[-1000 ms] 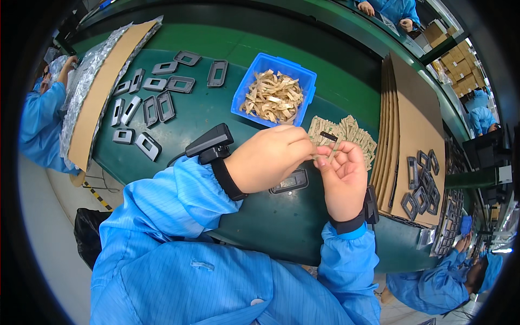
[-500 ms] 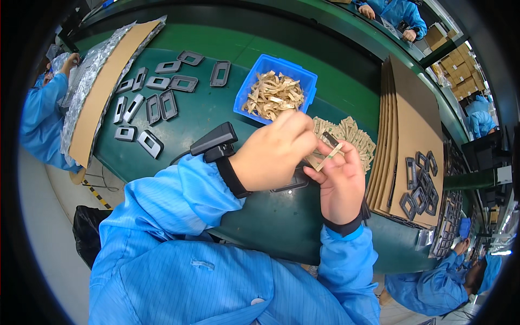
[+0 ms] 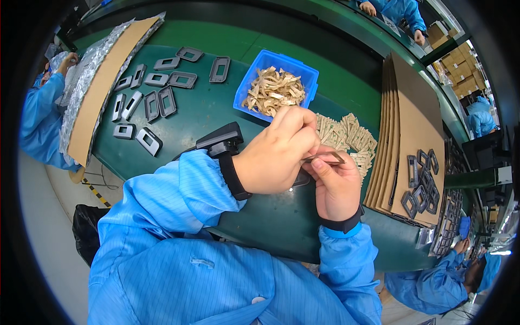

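Observation:
My right hand point(image 3: 338, 187) is closed, pinching a small narrow strip point(image 3: 334, 160) between thumb and fingers. It looks dark brown along its visible edge. My left hand point(image 3: 276, 151) is closed too, its fingertips pressed together at the strip's left end; what exactly they grip is hidden behind the knuckles. Beyond the right hand lies a pile of beige strips point(image 3: 352, 134) on the green table. A blue bin point(image 3: 310, 81) filled with curled beige paper strips point(image 3: 275, 89) stands behind the left hand. Part of a dark frame point(image 3: 301, 177) shows on the table under the hands.
Several grey and black rectangular frames point(image 3: 183, 79) lie at the table's left. Along the left edge leans a cardboard sheet point(image 3: 108, 86) with bubble wrap. Stacked cardboard point(image 3: 414, 119) at the right carries more black frames point(image 3: 422, 181). Co-workers in blue sit around.
The strip in my right hand has tilted from a flat beige face to a thin dark edge. My right thumb has come over it. The left hand has shifted slightly right.

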A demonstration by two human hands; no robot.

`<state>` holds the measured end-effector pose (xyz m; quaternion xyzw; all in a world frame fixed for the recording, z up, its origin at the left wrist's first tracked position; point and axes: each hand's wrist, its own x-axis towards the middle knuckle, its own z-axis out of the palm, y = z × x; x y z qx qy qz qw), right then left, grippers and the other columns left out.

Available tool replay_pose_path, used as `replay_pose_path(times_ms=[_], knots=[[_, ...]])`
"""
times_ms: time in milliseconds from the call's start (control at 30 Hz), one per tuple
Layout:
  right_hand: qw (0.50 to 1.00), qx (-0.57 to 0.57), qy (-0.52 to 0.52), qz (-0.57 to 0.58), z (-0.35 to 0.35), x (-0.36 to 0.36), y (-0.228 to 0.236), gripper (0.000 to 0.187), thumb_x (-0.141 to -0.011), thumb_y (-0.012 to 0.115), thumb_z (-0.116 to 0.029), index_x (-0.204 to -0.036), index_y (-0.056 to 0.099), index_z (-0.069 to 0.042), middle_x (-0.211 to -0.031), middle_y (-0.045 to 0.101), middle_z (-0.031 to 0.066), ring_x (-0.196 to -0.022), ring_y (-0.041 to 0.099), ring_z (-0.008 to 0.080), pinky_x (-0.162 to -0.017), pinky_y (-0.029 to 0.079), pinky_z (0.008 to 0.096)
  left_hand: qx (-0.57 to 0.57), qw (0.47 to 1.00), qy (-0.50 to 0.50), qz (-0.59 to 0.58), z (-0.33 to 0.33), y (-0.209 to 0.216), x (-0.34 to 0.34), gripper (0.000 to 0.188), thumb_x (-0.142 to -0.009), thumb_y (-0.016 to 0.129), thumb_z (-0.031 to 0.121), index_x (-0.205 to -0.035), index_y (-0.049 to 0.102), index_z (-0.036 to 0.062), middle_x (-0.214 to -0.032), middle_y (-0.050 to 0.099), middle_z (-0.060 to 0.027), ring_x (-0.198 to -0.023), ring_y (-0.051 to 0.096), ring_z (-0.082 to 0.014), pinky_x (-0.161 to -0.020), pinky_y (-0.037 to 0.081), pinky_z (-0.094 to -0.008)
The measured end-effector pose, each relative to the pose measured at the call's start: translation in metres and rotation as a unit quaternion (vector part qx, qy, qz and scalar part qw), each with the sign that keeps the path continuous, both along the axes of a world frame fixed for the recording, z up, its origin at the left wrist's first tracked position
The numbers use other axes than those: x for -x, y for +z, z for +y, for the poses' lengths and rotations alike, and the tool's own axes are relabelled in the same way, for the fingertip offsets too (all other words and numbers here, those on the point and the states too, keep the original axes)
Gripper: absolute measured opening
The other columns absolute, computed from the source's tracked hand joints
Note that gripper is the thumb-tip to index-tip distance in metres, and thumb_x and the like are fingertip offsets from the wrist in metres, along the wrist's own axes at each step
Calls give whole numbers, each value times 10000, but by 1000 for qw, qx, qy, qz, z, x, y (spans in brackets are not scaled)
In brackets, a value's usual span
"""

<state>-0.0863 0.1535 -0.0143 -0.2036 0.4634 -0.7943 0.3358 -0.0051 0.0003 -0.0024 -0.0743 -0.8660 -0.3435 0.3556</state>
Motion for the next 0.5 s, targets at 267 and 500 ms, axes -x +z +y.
replay_pose_path(times_ms=[267,500], knots=[[992,-28,-115,51,11,17,17,115,-910,677,-4,-1002,608,-14,-937,680,115,-773,689,189,-715,567,306,108,965,240,-11,-52,21,0,117,-782,604,-83,-848,597,14,-921,602,-122,-868,575,-331,-783,481,-383],[979,19,-187,81,8,20,13,194,-872,689,57,-1047,622,8,-958,663,98,-807,652,171,-726,554,300,116,970,214,23,-63,6,2,120,-815,684,-20,-919,715,31,-842,703,-123,-779,681,-305,-688,552,-366]])
